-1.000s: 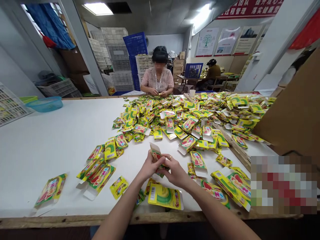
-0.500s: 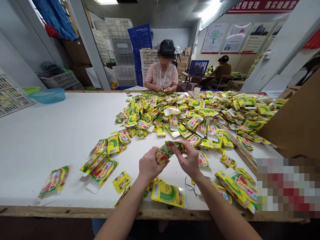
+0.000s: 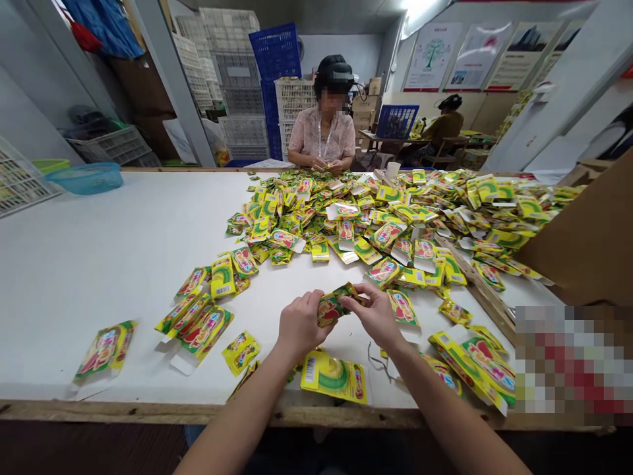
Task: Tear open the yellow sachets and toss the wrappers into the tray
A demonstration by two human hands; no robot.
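Observation:
Close to the table's front, my left hand (image 3: 300,323) is closed around a small yellow-green candy box (image 3: 327,311), held tilted. At its right end, my right hand (image 3: 378,318) pinches a shiny green-and-yellow candy packet (image 3: 346,291). The packet meets the box's open end; how far it sits inside is hidden by my fingers. Below my hands lies a flat yellow carton (image 3: 334,378) with a barcode. To the left is a loose yellow packet (image 3: 241,352), and beyond it a group of cartons with white flaps open (image 3: 205,335).
A large heap of cartons and packets (image 3: 346,218) spreads over the table's far and right side. A wooden strip (image 3: 475,284) and a brown cardboard sheet (image 3: 583,231) stand at the right. Across the table sits a co-worker (image 3: 324,135). A blue basin (image 3: 86,178) is far left.
My right hand has moved the packet closer against the open end of the box, and the box has turned slightly. The whole view has shifted a little.

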